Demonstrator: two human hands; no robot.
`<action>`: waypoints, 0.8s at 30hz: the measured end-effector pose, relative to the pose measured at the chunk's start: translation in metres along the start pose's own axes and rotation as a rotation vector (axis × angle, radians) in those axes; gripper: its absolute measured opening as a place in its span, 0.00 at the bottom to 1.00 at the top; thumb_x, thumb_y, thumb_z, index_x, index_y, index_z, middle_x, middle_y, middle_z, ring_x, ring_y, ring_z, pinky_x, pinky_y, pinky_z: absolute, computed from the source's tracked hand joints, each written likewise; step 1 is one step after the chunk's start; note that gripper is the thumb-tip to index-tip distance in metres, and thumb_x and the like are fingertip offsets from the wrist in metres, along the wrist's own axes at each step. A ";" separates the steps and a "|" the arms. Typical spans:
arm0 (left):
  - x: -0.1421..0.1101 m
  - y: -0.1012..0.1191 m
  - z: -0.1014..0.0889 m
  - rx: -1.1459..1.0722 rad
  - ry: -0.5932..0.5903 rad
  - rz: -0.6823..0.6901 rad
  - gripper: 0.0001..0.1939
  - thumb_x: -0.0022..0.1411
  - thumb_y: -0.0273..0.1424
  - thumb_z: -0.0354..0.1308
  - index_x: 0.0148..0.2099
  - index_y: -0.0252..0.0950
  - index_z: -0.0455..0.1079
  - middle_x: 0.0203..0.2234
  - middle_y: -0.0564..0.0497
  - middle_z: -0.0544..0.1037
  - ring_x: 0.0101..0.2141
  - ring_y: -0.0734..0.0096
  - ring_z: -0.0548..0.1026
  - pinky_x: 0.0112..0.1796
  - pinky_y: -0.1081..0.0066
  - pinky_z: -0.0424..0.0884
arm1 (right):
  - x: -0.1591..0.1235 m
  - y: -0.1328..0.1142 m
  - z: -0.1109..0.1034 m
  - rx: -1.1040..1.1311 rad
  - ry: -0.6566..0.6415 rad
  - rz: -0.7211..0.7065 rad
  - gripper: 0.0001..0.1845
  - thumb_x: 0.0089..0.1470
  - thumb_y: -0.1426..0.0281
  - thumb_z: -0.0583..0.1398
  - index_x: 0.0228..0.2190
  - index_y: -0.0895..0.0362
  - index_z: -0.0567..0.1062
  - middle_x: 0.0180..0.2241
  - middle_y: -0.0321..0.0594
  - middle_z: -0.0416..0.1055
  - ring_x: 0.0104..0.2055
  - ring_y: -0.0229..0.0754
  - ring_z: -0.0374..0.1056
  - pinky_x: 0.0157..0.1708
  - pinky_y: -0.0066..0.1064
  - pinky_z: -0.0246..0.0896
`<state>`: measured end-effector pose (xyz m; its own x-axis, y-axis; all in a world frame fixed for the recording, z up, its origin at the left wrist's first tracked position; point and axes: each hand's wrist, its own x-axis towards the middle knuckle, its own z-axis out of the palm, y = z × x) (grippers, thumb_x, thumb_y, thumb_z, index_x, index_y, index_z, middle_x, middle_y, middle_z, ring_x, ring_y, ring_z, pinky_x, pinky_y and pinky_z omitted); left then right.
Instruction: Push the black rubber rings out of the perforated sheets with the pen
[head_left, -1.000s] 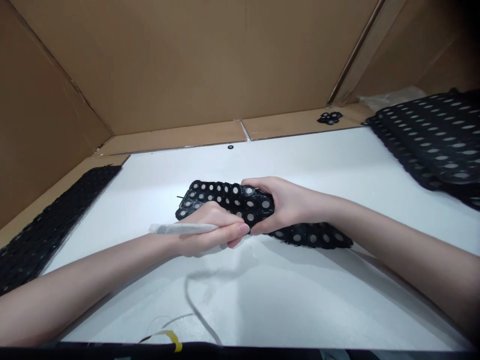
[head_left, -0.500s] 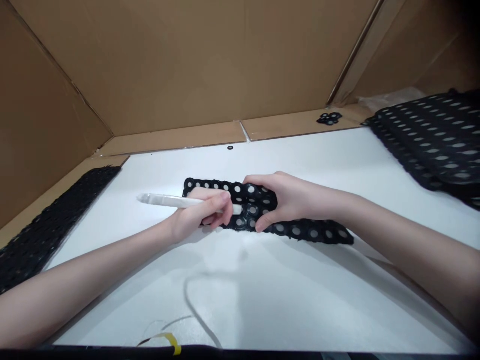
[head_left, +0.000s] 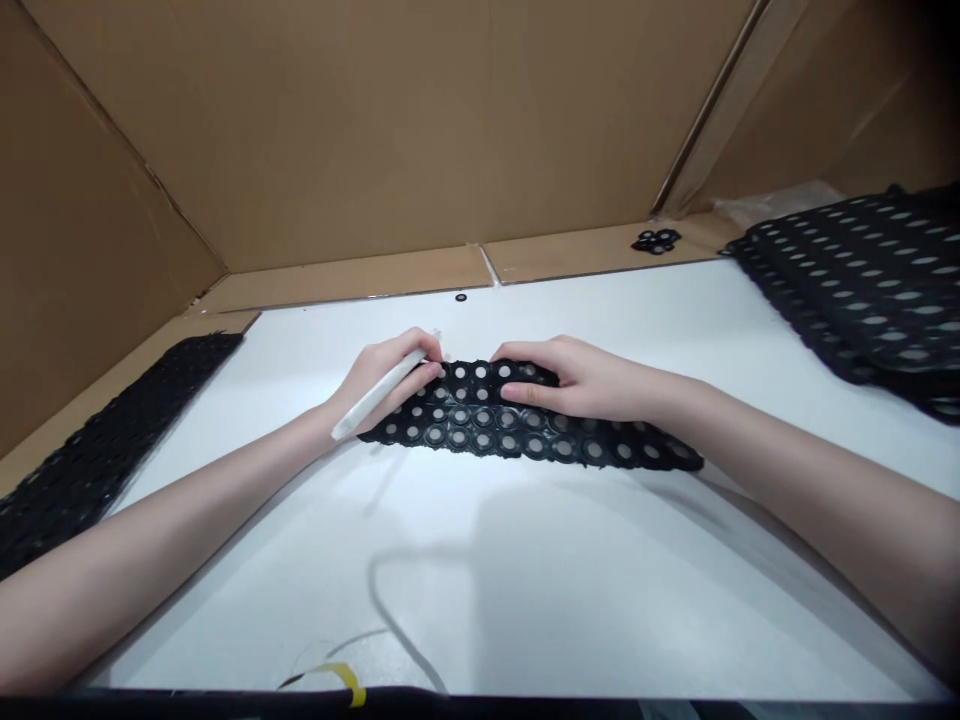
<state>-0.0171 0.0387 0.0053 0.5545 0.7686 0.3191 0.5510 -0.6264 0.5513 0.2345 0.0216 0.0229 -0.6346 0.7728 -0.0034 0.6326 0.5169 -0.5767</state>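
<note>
A black strip (head_left: 484,418) with rows of round pale discs lies across the white tabletop, its right part slanting towards me under my forearm. My right hand (head_left: 592,380) is closed over the strip's far edge, thumb on top and the other fingers behind. At the left end, my left hand (head_left: 381,372) grips a slim white pen-like tool (head_left: 379,397), whose rear end points back towards me. The tool's front tip is partly hidden behind the fingers. Thumb and fingertips of that hand also rest at the strip's far edge.
Stacked black sheets with pale discs (head_left: 862,280) stand at the right. A long black piece (head_left: 127,440) lies at the left. By the cardboard wall (head_left: 390,130) are a small cluster of black rings (head_left: 657,241) and one loose ring (head_left: 460,297). Yellow tape (head_left: 349,680) is at the front.
My left hand has moved up and left to the strip's far edge, and the tool has swung so its rear points towards me. My right thumb has shifted upward; more of the strip shows.
</note>
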 end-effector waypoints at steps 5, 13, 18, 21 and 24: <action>0.000 0.000 0.000 -0.018 0.005 0.052 0.07 0.63 0.31 0.49 0.38 0.36 0.67 0.31 0.54 0.75 0.30 0.74 0.72 0.36 0.75 0.66 | 0.001 0.006 0.001 -0.024 -0.027 -0.010 0.16 0.56 0.56 0.52 0.34 0.56 0.68 0.23 0.35 0.65 0.26 0.39 0.60 0.28 0.30 0.52; 0.006 0.005 -0.007 -0.304 -0.062 -0.025 0.02 0.54 0.27 0.57 0.32 0.33 0.67 0.27 0.54 0.72 0.29 0.74 0.69 0.33 0.74 0.65 | -0.001 0.007 0.001 0.014 -0.069 -0.071 0.15 0.54 0.57 0.56 0.31 0.57 0.69 0.25 0.34 0.65 0.27 0.37 0.59 0.29 0.29 0.52; 0.008 0.006 -0.014 -0.409 -0.251 -0.052 0.03 0.52 0.27 0.59 0.31 0.32 0.68 0.26 0.53 0.72 0.28 0.75 0.69 0.31 0.75 0.65 | -0.001 0.006 0.001 0.161 -0.108 -0.103 0.14 0.57 0.59 0.52 0.32 0.58 0.68 0.27 0.36 0.66 0.30 0.38 0.59 0.32 0.30 0.54; 0.007 0.005 -0.012 -0.401 -0.239 -0.054 0.03 0.53 0.26 0.58 0.31 0.32 0.68 0.26 0.53 0.72 0.28 0.76 0.68 0.31 0.75 0.65 | 0.001 0.009 0.002 0.164 -0.061 -0.072 0.10 0.57 0.62 0.52 0.33 0.57 0.67 0.27 0.36 0.65 0.30 0.39 0.59 0.32 0.31 0.54; 0.006 0.003 -0.009 -0.386 -0.217 -0.050 0.02 0.54 0.25 0.57 0.32 0.32 0.68 0.26 0.54 0.72 0.28 0.76 0.68 0.31 0.75 0.65 | 0.003 0.012 0.005 0.147 -0.065 -0.068 0.07 0.56 0.66 0.52 0.31 0.57 0.66 0.28 0.37 0.65 0.30 0.39 0.59 0.33 0.32 0.54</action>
<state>-0.0174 0.0428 0.0159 0.6738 0.7260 0.1378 0.3301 -0.4625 0.8229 0.2382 0.0280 0.0123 -0.7039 0.7102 -0.0105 0.5188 0.5040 -0.6905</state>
